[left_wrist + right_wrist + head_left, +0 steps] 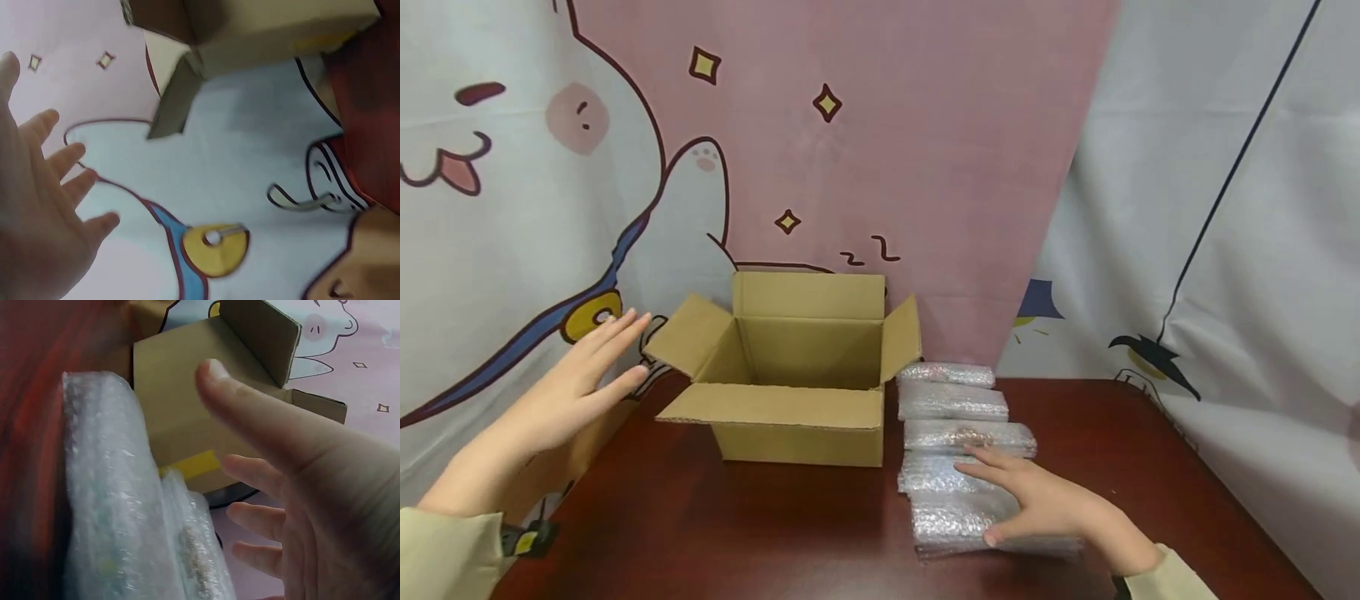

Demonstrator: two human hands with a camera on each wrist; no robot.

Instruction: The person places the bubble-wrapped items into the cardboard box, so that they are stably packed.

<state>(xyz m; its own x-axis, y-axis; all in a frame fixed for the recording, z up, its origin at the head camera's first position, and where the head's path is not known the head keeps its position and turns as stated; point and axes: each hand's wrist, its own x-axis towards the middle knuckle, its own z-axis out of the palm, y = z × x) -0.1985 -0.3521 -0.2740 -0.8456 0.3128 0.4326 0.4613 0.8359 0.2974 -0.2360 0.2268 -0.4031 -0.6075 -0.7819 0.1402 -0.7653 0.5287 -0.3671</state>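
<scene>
An open cardboard box [797,442] stands on the table with its flaps folded outward. To its right, several bubble-wrapped packages [953,404] lie in a column running toward the front. My left hand [576,387] is raised left of the box, fingers extended and apart from it; the left wrist view shows the same hand [50,206] holding nothing. Over the nearer packages hovers my right hand [1041,500], its fingers spread. In the right wrist view, that hand [312,462] is beside a bubble-wrapped package [112,487] and grips nothing. What the wrap contains is unclear.
The dark red table [790,525] reaches back to a printed cloth backdrop [925,150] directly behind the box. Another white cloth [1262,208] hangs along the right side. A brown cardboard surface [369,256] shows at the lower right of the left wrist view.
</scene>
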